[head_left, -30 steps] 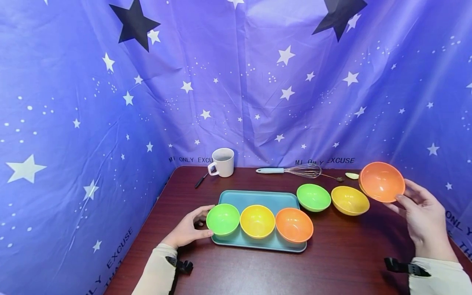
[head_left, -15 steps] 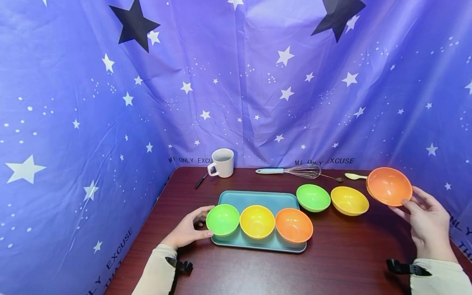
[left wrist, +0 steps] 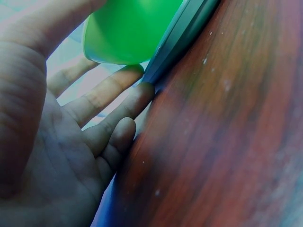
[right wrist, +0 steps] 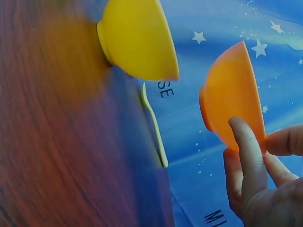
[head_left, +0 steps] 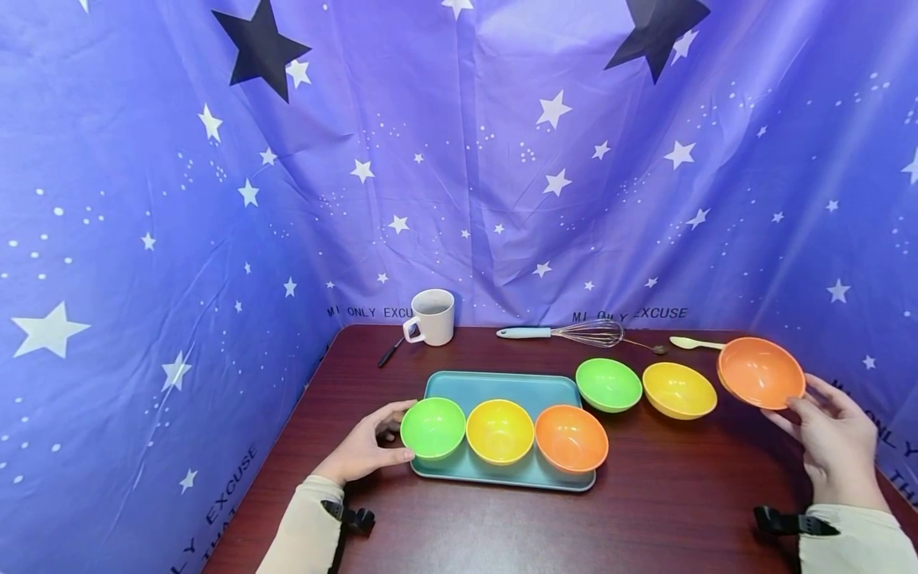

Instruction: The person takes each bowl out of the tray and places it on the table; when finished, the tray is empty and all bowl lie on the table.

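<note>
My right hand (head_left: 832,434) pinches an orange bowl (head_left: 762,373) by its near right rim. In the right wrist view the held orange bowl (right wrist: 232,94) hangs apart from the tabletop, fingers on its side. On the left, my left hand (head_left: 369,442) holds a green bowl (head_left: 433,428) from its left side, thumb in front and fingers behind. That bowl stands on a teal tray (head_left: 502,384), in a row with a yellow bowl (head_left: 500,431) and another orange bowl (head_left: 571,438). Fingertips of the left hand (left wrist: 61,127) also reach the tray's edge in the left wrist view.
A second green bowl (head_left: 609,385) and second yellow bowl (head_left: 680,391) stand right of the tray. Behind lie a whisk (head_left: 566,332), a pale yellow utensil (head_left: 694,344) and a black pen (head_left: 390,351) beside a white mug (head_left: 433,317). A starry cloth encloses the table.
The orange bowl in my right hand has moved rightward and down, away from the second yellow bowl, uncovering more of the pale yellow utensil. My left hand has stayed still.
</note>
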Motion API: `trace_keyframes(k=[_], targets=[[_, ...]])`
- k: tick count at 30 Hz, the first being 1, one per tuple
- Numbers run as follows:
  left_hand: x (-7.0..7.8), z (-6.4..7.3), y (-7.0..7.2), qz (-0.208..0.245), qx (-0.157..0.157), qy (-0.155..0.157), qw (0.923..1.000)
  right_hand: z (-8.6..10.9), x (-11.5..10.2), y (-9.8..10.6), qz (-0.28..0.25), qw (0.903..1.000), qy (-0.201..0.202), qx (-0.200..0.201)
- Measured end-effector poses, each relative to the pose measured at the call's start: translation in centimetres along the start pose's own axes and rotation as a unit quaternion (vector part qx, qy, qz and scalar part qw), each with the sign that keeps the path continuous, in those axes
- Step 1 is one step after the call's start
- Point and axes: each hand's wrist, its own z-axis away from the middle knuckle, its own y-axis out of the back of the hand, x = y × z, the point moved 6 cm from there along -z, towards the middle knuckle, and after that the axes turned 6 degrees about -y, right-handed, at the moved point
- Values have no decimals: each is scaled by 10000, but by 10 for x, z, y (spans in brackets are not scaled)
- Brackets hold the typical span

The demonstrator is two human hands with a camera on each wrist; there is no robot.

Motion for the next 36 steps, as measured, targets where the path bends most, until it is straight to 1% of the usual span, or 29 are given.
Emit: trace_keyframes(k=[5, 8, 15, 19, 22, 29, 33, 36], targets=[[0, 1, 0, -1, 13, -35, 10000, -3, 3, 5, -117, 9999, -84, 39], [0, 1, 0, -10, 17, -38, 10000, -5, 6, 8, -61, 9999, -154, 43], [3, 0, 0, 12, 7, -26, 10000, -9, 14, 18, -306, 9982, -412, -322], [3, -1, 0, 7, -12, -33, 10000, -12, 16, 21, -275, 9982, -438, -311], [1, -1, 0, -4, -12, -21, 10000, -14, 17, 23, -152, 9981, -562, -182], [-4, -1, 0, 81, -26, 42, 10000, -18, 21, 29, 365, 9951, -772, 494], [-4, 0, 0, 85, -34, 36, 10000, -19, 23, 31, 603, 9915, -959, 641], [-4, 0, 0, 79, -25, 36, 10000, -20, 24, 33, 650, 9911, -1006, 575]])
